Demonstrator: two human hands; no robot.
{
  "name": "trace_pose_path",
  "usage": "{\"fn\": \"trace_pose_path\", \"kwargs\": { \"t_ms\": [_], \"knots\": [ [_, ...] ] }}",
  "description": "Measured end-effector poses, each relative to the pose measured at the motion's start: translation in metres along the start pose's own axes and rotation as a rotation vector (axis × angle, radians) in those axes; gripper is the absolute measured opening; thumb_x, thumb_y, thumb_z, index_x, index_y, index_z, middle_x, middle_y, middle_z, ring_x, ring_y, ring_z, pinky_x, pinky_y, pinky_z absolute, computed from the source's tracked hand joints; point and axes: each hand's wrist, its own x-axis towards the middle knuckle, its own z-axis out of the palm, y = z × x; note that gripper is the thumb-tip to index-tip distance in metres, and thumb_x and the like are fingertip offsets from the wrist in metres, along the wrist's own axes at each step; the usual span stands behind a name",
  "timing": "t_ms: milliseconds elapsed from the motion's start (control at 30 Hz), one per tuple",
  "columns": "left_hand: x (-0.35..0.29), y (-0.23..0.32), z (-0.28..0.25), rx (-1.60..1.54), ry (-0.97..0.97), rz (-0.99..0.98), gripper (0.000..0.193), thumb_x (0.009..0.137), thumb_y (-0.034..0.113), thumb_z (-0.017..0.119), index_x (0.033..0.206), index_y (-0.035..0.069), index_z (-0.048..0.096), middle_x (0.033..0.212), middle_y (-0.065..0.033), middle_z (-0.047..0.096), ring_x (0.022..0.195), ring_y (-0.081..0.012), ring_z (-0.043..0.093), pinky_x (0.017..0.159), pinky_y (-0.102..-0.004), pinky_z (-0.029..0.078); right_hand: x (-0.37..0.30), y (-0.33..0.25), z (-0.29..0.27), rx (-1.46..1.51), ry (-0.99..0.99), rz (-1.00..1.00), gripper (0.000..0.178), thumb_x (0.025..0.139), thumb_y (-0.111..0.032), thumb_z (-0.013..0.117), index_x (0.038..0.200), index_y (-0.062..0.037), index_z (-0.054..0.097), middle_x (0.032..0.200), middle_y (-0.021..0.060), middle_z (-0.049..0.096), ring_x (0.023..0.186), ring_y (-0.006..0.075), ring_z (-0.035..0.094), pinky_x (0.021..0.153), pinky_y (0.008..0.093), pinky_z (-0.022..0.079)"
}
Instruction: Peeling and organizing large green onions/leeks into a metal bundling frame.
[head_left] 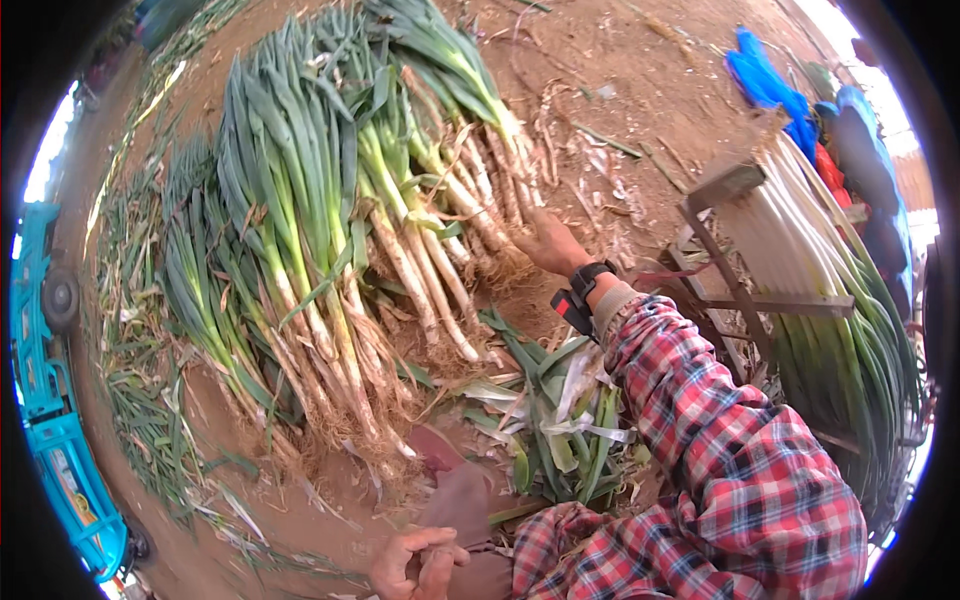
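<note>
A large pile of leeks (290, 200), with green tops, pale stems and soil-covered roots, lies on the ground ahead and to the left. My right hand (553, 244) reaches to the right side of this pile, its fingers closed at the root end of a leek (487, 222); the fingertips are partly hidden. A black watch (590, 277) and a dark band with a red part (572, 310) are at that wrist. My left hand (418, 566) is held low at the bottom edge, fingers curled in, and nothing shows in it.
Cleaned leeks (830, 270) lie in a wooden frame (745, 190) on the right. Stripped leaves (560, 420) are heaped before me, and more leaf scraps (135, 330) cover the left side. A blue crate (75, 490) stands at the far left, a blue sheet (770, 90) at the back right.
</note>
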Motion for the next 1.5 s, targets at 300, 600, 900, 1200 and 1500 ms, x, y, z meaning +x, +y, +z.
{"fn": "trace_pose_path", "kwargs": {
  "t_ms": [300, 600, 900, 1200, 1500],
  "knots": [
    [0.017, -0.01, -0.025, -0.038, -0.046, 0.096, 0.031, 0.1, 0.027, 0.057, 0.104, -0.003, 0.063, 0.08, -0.01, 0.063, 0.065, -0.0146, 0.058, 0.059, -0.0269, 0.047, 0.017, -0.079, 0.032, 0.284, -0.172, 0.173, 0.045, 0.089, -0.028, 0.064, 0.115, 0.0061, 0.053, 0.104, 0.0284, 0.065, 0.095, 0.037, 0.066, 0.081, 0.0435, 0.053],
    [0.012, -0.021, -0.04, -0.061, -0.031, 0.155, 0.031, 0.099, 0.026, 0.058, 0.107, -0.003, 0.062, 0.079, -0.0099, 0.063, 0.065, -0.014, 0.056, 0.059, -0.0265, 0.047, -0.017, -0.104, 0.087, 0.088, -0.111, -0.03, 0.043, 0.083, -0.03, 0.07, 0.111, 0.0, 0.058, 0.112, 0.0229, 0.059, 0.102, 0.0374, 0.061, 0.09, 0.0451, 0.049],
    [-0.004, -0.038, -0.057, -0.137, -0.007, 0.195, 0.03, 0.1, 0.025, 0.057, 0.11, -0.003, 0.062, 0.08, -0.0098, 0.063, 0.062, -0.0131, 0.056, 0.057, -0.0245, 0.046, -0.001, -0.099, 0.095, -0.019, 0.089, 0.017, 0.02, 0.086, -0.018, 0.059, 0.097, -0.0027, 0.053, 0.092, 0.0227, 0.063, 0.084, 0.0409, 0.064, 0.077, 0.05, 0.051],
    [-0.018, -0.048, -0.08, -0.225, -0.043, 0.148, 0.034, 0.099, 0.029, 0.057, 0.111, -0.003, 0.061, 0.079, -0.0105, 0.062, 0.065, -0.0146, 0.057, 0.061, -0.0285, 0.05, -0.049, -0.28, 0.168, -0.084, 0.06, -0.942, 0.045, 0.079, -0.016, 0.066, 0.123, -0.0128, 0.058, 0.128, 0.0134, 0.055, 0.13, 0.0305, 0.045, 0.11, 0.047, 0.033],
    [0.064, -0.138, -0.21, 0.081, 0.276, -0.143, 0.027, 0.092, 0.013, 0.062, 0.115, -0.001, 0.06, 0.098, -0.0078, 0.068, 0.089, -0.0127, 0.064, 0.077, -0.0286, 0.052, -0.026, -0.234, 0.147, -0.547, -0.073, -0.965, 0.012, 0.076, -0.02, 0.062, 0.088, -0.0169, 0.06, 0.096, 0.0, 0.053, 0.106, 0.018, 0.048, 0.092, 0.0415, 0.037]
  ]
}}
